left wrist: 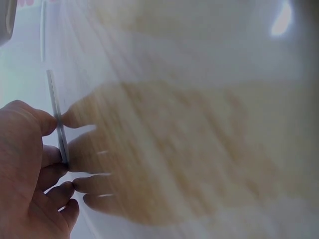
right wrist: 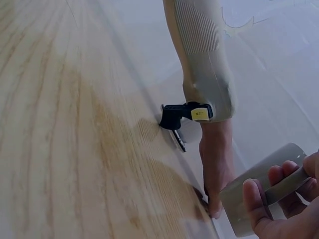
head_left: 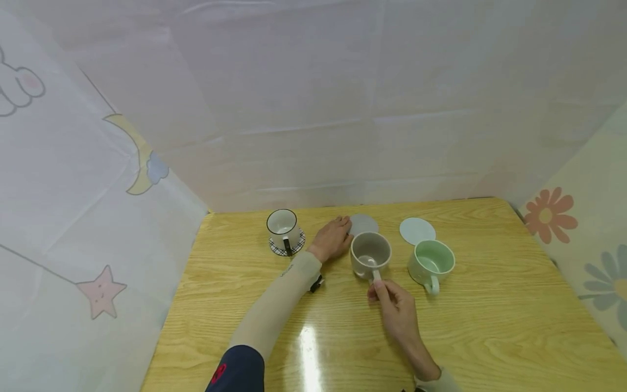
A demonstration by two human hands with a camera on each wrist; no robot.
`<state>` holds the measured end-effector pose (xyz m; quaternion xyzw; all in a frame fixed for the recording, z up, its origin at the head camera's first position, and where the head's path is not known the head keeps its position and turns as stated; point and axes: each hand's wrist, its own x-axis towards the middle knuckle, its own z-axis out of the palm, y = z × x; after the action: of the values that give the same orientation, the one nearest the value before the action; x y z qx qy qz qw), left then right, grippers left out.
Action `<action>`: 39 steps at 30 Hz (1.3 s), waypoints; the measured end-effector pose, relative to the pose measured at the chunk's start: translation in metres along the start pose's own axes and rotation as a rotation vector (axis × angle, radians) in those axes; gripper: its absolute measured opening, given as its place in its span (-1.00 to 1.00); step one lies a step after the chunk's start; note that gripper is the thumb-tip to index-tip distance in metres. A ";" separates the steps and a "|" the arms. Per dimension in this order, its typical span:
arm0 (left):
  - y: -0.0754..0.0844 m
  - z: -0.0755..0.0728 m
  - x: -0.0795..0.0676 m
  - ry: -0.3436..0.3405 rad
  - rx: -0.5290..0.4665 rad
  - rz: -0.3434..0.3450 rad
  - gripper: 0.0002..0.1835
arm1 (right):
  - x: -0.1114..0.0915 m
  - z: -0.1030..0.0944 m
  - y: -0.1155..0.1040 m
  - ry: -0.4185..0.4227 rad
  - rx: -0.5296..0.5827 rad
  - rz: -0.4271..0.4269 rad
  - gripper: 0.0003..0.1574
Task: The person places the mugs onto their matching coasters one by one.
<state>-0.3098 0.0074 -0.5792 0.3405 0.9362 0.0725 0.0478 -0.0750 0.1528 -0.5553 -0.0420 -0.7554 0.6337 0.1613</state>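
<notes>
My right hand (head_left: 399, 310) pinches the handle of a grey-beige mug (head_left: 370, 253) between thumb and fingers, and the same grip shows in the right wrist view, where the mug (right wrist: 266, 184) has its base toward the table. In the head view the mug's rim overlaps the near side of a round grey coaster (head_left: 363, 222). Palm down, my left hand (head_left: 334, 238) reaches to that coaster's left edge. The left wrist view shows the coaster (left wrist: 56, 102) edge-on as a thin strip, with the thumb and fingertips right at it and the fingers extended.
At the left, a white mug with a black rim (head_left: 282, 224) stands on a checked coaster (head_left: 279, 250). A light green mug (head_left: 431, 262) stands on the wooden table (head_left: 490, 326), near a pale blue coaster (head_left: 417, 231). A printed sheet (head_left: 313, 109) rises behind the table.
</notes>
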 end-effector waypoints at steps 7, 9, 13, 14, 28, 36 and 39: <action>0.000 0.001 0.000 0.001 -0.007 -0.001 -0.37 | 0.007 -0.001 -0.001 -0.016 0.010 0.004 -0.61; 0.000 0.001 0.000 0.003 -0.009 0.000 -0.38 | 0.008 -0.001 -0.002 -0.016 0.013 0.003 -0.61; -0.001 0.002 0.000 0.006 -0.010 0.001 -0.38 | 0.011 -0.001 -0.004 -0.011 0.023 0.000 -0.60; -0.001 0.002 0.000 0.005 -0.013 0.000 -0.37 | 0.012 -0.001 -0.004 -0.009 0.024 -0.002 -0.59; -0.002 0.003 0.001 0.001 -0.020 -0.004 -0.37 | 0.021 -0.003 -0.008 -0.030 0.058 -0.002 -0.57; -0.001 0.002 0.000 0.016 -0.038 -0.006 -0.37 | 0.026 -0.004 -0.006 -0.023 0.052 -0.002 -0.58; -0.002 0.002 0.001 0.011 -0.041 -0.010 -0.37 | 0.027 -0.004 -0.007 -0.021 0.043 0.000 -0.59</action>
<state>-0.3114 0.0069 -0.5813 0.3344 0.9365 0.0932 0.0500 -0.0985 0.1628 -0.5432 -0.0320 -0.7433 0.6502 0.1542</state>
